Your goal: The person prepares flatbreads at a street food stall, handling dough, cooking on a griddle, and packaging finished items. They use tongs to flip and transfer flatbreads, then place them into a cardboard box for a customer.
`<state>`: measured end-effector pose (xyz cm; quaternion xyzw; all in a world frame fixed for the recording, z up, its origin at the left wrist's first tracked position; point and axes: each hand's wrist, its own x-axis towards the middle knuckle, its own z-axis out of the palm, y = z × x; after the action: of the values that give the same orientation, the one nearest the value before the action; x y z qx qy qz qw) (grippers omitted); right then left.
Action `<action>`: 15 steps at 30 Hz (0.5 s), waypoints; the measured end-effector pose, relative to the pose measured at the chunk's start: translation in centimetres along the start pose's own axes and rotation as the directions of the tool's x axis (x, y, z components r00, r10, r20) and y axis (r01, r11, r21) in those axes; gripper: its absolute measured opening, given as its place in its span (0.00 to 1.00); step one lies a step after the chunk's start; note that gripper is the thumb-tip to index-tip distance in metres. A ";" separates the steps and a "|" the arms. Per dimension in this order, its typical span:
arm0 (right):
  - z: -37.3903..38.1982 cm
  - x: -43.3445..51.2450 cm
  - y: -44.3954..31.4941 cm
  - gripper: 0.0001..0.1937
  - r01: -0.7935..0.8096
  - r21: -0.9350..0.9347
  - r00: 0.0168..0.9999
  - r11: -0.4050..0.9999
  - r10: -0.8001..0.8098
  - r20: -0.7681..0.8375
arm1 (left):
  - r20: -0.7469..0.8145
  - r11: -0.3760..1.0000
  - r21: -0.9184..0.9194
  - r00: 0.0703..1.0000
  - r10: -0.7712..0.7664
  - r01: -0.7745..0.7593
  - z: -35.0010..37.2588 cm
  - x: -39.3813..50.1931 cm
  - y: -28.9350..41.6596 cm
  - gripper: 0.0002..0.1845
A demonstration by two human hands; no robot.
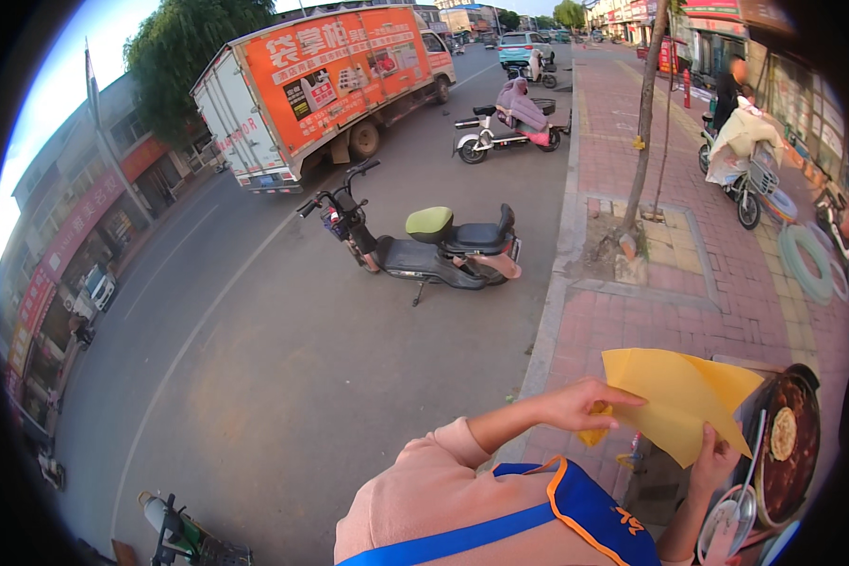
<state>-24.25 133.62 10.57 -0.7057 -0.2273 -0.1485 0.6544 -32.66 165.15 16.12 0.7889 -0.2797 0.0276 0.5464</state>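
My left hand [587,407] reaches in from the left, its index finger lying against a large yellow paper sheet [668,396]. A crumpled yellow piece of paper [596,426] is held within its other fingers. My right hand [716,456] pinches the lower edge of the sheet between thumb and fingers. Right of the sheet, a round flatbread [783,434] lies on a dark, oily round griddle [796,481]. A metal-handled utensil [755,453] slants along the griddle's near rim, above a metal bowl [746,513].
A parked electric scooter [424,265] stands on the road, beyond the kerb [548,339]. Farther off are an orange box truck [339,78] and another scooter [502,131]. A tree trunk [644,127] rises from the brick pavement [743,269]. A person [727,92] is beside a covered bike [746,152].
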 end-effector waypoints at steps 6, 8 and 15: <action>1.3 -0.3 -0.3 0.08 0.005 -0.031 1.000 0.999 -0.006 -0.009 | -0.011 0.991 0.072 0.994 0.111 -0.110 0.0 -1.1 -1.1 0.29; 1.5 -0.5 -0.3 0.08 0.014 -0.023 1.000 1.000 -0.014 0.000 | 0.000 0.996 0.033 0.997 0.080 -0.080 0.0 -1.5 -1.1 0.29; 0.9 0.4 0.0 0.05 0.030 -0.014 0.999 0.999 -0.030 -0.011 | 0.040 1.000 0.018 0.999 -0.021 0.020 0.0 -0.3 -0.3 0.26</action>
<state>-23.94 134.55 10.70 -0.7059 -0.2333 -0.1639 0.6483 -32.73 165.36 15.81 0.7969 -0.2822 0.0087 0.5341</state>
